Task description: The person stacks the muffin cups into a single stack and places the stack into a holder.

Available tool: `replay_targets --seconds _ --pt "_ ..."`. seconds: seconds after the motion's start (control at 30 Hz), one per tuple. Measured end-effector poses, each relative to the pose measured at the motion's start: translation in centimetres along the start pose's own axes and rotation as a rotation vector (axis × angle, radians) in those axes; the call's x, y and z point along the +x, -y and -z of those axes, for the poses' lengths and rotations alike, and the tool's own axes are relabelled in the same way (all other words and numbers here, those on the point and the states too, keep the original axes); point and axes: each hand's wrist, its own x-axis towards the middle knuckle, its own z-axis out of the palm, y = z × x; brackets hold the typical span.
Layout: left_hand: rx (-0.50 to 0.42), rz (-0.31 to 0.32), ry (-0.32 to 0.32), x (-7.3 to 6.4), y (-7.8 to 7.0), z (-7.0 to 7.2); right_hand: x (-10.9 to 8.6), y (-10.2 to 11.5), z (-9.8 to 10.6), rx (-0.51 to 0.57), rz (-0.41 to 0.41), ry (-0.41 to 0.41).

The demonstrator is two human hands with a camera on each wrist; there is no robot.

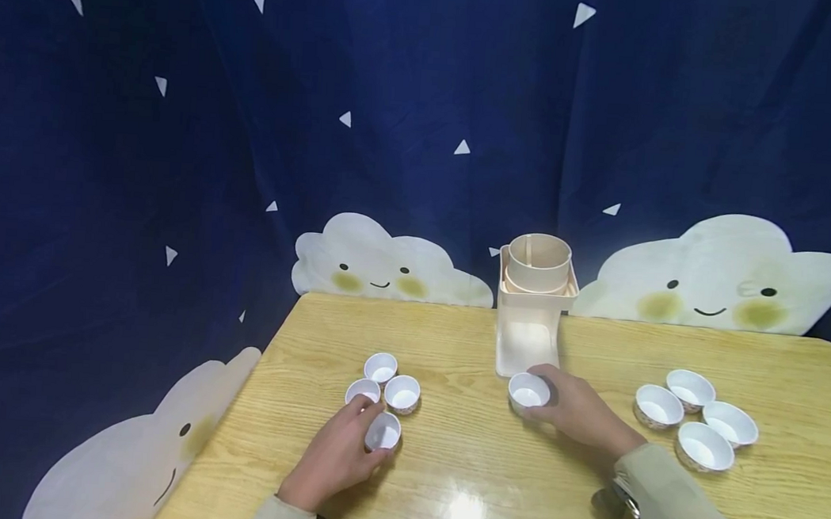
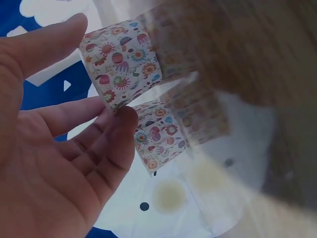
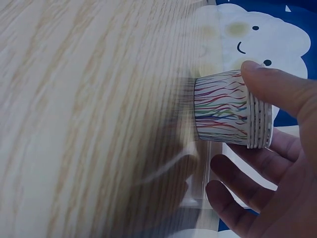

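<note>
My left hand (image 1: 338,453) pinches a small white-lined paper cup (image 1: 385,431) with flower prints, thumb and fingers at its rim, as the left wrist view (image 2: 121,64) shows. Just beyond it stand three similar cups in a cluster, one of them a paper cup (image 1: 402,394) beside my fingers. With thumb and fingers, my right hand (image 1: 581,408) grips a stack of nested paper cups (image 3: 220,109). Coloured wavy lines mark the outermost cup, and several rims show behind it. The stack is upright on or close to the table; the head view shows its white inside.
A cream plastic holder (image 1: 528,346) with a round tube (image 1: 539,271) on top stands at the table's back edge, just beyond my right hand. Several paper cups, including a near white cup (image 1: 705,448), stand clustered at right on the wooden table (image 1: 461,453). A dark blue curtain (image 1: 427,70) hangs behind.
</note>
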Motion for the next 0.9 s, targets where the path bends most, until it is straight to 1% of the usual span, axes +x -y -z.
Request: replay_targets --seconds 0.2,0.4,0.53,0.67,0.9 --pt "-0.053 0.001 0.007 -0.03 0.14 0.00 0.03 -0.13 -0.03 0.002 0.001 0.001" --pt "-0.079 0.003 0.038 -0.02 0.27 -0.03 0.07 -0.09 0.02 -0.009 -0.002 -0.003" --pt "-0.097 0.027 0.060 -0.02 0.32 -0.13 0.02 0.05 0.05 -0.002 -0.008 -0.004" --pt "-0.109 0.049 0.061 -0.09 0.25 -0.20 -0.03 0.14 -0.02 0.010 -0.015 0.000" --pt "-0.151 0.055 0.069 0.06 0.04 0.29 -0.02 -0.24 -0.25 0.033 -0.015 -0.003"
